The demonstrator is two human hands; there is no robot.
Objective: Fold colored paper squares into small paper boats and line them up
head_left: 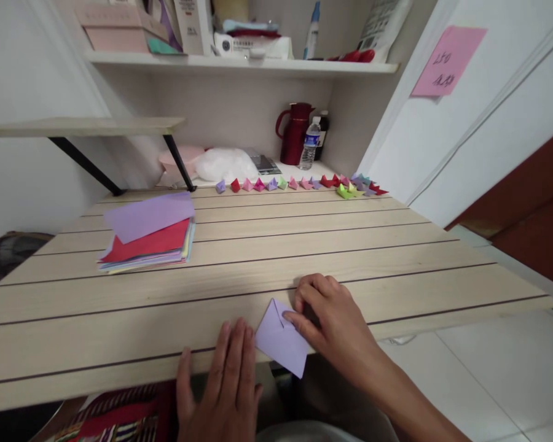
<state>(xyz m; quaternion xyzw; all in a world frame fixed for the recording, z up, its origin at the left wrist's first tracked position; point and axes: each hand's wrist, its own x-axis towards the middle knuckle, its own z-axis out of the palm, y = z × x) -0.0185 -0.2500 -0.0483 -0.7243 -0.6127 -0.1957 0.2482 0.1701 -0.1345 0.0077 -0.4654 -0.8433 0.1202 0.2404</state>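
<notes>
A folded light-purple paper [283, 344] lies at the front edge of the table, its lower corner sticking out past the edge. My right hand [327, 313] is on its right side, thumb pressed on the paper by a folded flap and the other fingers curled in. Just left of the paper, my left hand [225, 374] rests flat with its fingers stretched out, their tips on the table and close to the paper's left edge. Whether those fingers touch the paper is hard to see.
A stack of coloured paper [152, 236] sits on the table [239, 252] at the left. Small folded paper shapes [258, 184] line the back edge, bunched at the right. Behind them stand a red jug [295, 135] and a water bottle [310, 144]. A raised shelf [87, 127] overhangs the back left.
</notes>
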